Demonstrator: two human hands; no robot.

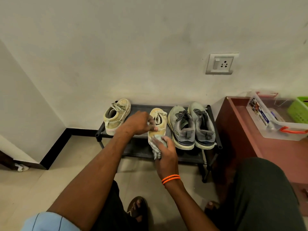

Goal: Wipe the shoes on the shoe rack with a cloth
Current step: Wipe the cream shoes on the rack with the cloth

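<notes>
- Sitting on the top shelf of a low black shoe rack against the wall: four shoes in a row, all lying with their long axes running front to back, toes toward the wall and heels toward the person.
- Standing at the far left, near the rack's left end: a yellowish-beige lace-up shoe, angled slightly so that its toe is pointing up and to the right, apart from its mate.
- Lying in the middle: the second yellowish-beige shoe, the one being handled, its heel overhanging the shelf's front edge and its toe aiming at the wall.
- Gripping that shoe: the left hand, reaching in from the left, thumb and fingers curling over the collar beside the laces.
- Pressing against the heel of the same shoe: the right hand, fingers curling round a pale striped cloth, which is hanging down below the heel; two orange bands are circling the wrist.
- Resting to the right, side by side and touching: a pair of grey running shoes with dark laces and pale soles, just beside the held shoe.
- Standing right of the rack: a reddish-brown cabinet bearing a clear plastic box and a green basket.
- Showing on the wall above: a switch and socket plate.
</notes>
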